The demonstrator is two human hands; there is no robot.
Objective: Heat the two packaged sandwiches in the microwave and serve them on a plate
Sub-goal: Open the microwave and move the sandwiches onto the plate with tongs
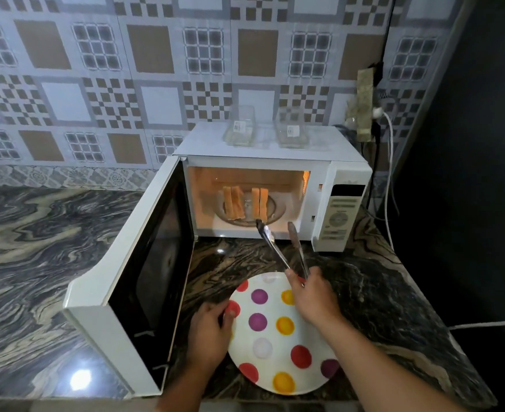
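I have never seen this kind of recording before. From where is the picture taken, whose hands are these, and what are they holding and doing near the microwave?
There is no machine here, only a person. The one picture comes from a camera worn on the person's head, looking forward and down, so you see their own arms from above.

The left hand grips the rim of a dotted plate, which has no food on it. The right hand holds metal tongs, with the tips apart, reaching toward the microwave.

The microwave stands on a marbled counter. Its door is swung open to the left and the light inside is on. Two sandwiches stand inside on the turntable. Two clear plastic packages lie on top of the microwave.
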